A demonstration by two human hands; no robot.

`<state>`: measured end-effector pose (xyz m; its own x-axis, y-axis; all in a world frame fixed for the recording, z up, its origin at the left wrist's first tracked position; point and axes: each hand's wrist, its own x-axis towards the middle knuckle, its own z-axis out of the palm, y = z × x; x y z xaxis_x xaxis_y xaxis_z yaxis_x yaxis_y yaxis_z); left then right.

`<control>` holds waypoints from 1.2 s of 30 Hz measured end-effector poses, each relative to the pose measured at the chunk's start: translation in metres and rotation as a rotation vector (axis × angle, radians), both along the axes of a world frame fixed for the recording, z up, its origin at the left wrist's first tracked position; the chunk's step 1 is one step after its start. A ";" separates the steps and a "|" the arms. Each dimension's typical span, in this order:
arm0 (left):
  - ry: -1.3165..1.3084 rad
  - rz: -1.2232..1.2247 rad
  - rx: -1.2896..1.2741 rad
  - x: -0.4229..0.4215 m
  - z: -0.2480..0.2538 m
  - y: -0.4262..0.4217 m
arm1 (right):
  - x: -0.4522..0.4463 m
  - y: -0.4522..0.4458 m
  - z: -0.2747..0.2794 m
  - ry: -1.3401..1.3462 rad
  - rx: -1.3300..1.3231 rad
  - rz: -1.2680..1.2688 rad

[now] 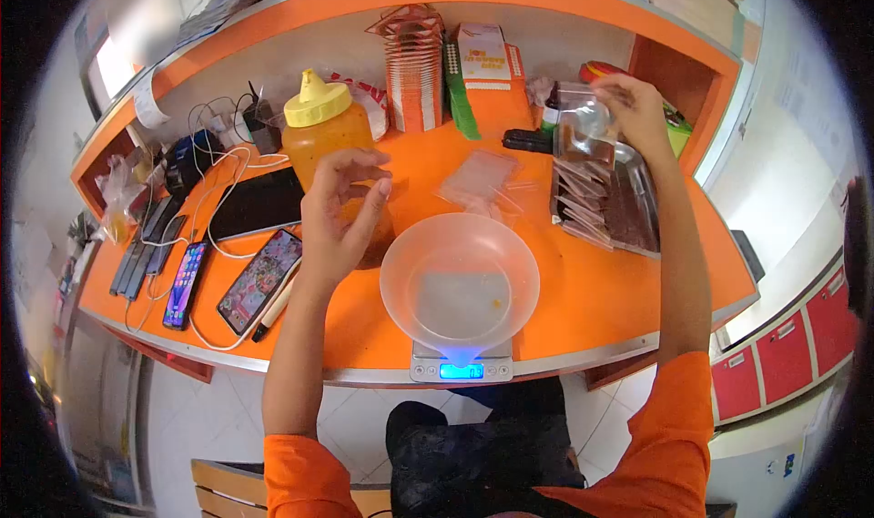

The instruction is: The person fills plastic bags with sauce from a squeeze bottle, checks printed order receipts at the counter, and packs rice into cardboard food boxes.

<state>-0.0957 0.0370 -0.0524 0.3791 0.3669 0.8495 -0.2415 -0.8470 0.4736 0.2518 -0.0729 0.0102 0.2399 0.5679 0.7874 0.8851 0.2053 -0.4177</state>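
Bowl (460, 240) on a scale (462, 371) at the bench (583, 304) edge, between the left hand (341, 213), loosely open beside the bottle (326, 136), and the right hand (635, 108), pinching a clear bag (587, 128) over packets (583, 198).

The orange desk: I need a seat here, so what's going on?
One person is handling small plastic packaging. The right hand holds up a small clear plastic bag by the silver metal tray, where dark-looking plastic packets lie in a row. The left hand is raised, open, its grip apparently empty. A round translucent plastic bowl sits on a silver digital scale with its display lit; only a few specks show inside.
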 end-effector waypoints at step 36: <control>-0.190 -0.090 0.441 0.003 -0.007 0.006 | -0.220 0.028 -0.027 -0.247 -0.212 0.589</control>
